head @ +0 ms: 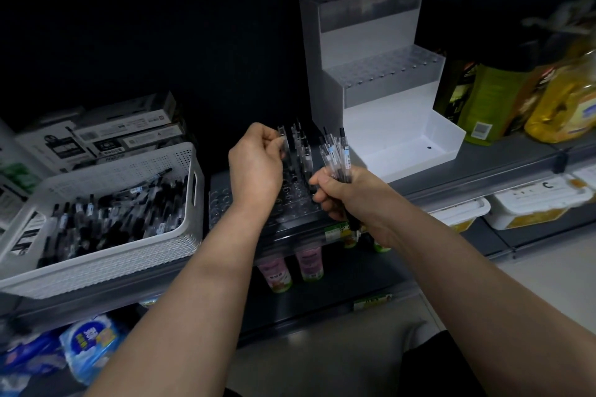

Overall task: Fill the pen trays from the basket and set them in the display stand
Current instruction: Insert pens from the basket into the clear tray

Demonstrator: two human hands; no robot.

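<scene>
So far left there's the white basket (96,263) sitting on the shelf (467,184), loaded with loose pens (113,213), with some boxes (106,135) stacked behind it. Next over, the left hand (254,164) is pinching a single pen (283,142), held upright over the clear pen tray (222,203), which lies on the shelf just beside the basket. A few standing pens (304,151) are already in the tray's back holes. The right hand (342,193) is wrapped round a bunch of pens (337,155), tips up. Right of that is the white stepped display stand (371,74), then yellow bottles (564,100). Pretty dim store aisle, cups (309,261) on the shelf below.
</scene>
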